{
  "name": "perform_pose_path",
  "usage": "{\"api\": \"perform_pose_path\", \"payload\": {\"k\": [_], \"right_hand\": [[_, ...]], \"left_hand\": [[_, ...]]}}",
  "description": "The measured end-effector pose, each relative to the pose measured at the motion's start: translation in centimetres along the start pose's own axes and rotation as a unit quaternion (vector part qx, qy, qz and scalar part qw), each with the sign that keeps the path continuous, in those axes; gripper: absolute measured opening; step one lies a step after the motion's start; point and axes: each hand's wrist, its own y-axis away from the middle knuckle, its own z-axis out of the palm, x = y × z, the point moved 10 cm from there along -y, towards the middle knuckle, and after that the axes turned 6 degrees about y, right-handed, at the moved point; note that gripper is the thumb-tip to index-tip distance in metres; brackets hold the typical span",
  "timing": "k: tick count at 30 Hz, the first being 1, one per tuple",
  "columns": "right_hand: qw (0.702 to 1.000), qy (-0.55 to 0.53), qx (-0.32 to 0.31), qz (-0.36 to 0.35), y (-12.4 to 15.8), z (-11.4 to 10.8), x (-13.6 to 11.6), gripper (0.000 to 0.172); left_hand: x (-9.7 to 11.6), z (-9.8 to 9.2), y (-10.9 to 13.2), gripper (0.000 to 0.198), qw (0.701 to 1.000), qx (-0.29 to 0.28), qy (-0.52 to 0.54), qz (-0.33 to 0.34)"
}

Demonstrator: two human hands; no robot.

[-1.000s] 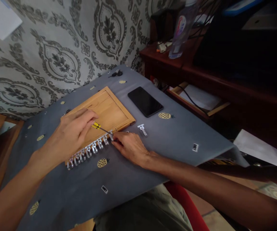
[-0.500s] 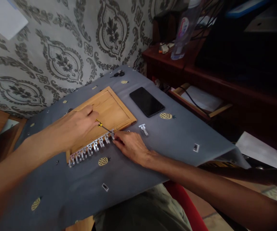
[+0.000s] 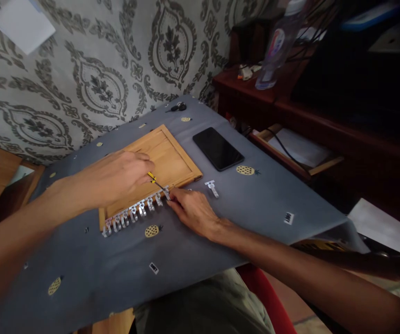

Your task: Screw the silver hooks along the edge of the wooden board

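A wooden panel (image 3: pixel 172 160) lies flat on the grey cloth of the table (image 3: pixel 255 204). Along its near edge runs a row of several small metal brackets (image 3: pixel 133 213). My left hand (image 3: pixel 119 178) is closed round a small yellow-handled screwdriver (image 3: pixel 155 180), whose tip points down at the rightmost bracket in the row. My right hand (image 3: pixel 191 211) rests on the cloth, fingertips pinched on that same bracket at the panel's edge. One loose bracket (image 3: pixel 212 188) lies on the cloth to the right of the panel.
A black phone (image 3: pixel 218 149) lies face up beyond the panel. A small dark key-like object (image 3: pixel 177 107) sits at the table's far edge by the patterned wall. To the right stands a dark wooden shelf (image 3: pixel 290 111) with a plastic bottle (image 3: pixel 278 44).
The view has shifted slightly, so everything sits a little further right. My left hand has turned and closed tighter on the screwdriver. My right hand stays on the end bracket.
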Motion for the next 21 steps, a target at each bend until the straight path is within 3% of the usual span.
{"api": "perform_pose_path", "payload": {"k": [6,12,21], "right_hand": [[1.0,-0.011,0.002,0.005,-0.13,-0.17,0.03,0.011],[1.0,-0.019,0.011,-0.003,-0.27,-0.27,0.01,0.016],[1.0,-0.014,-0.006,0.001,-0.46,0.01,-0.03,0.015]], "left_hand": [[-0.47,-0.26,-0.11,0.013,0.999,0.049,0.017,0.007],[-0.18,-0.33,-0.18,0.016,0.998,0.054,0.016,0.017],[-0.27,-0.38,0.07,0.017,0.994,0.103,-0.007,-0.016]]}}
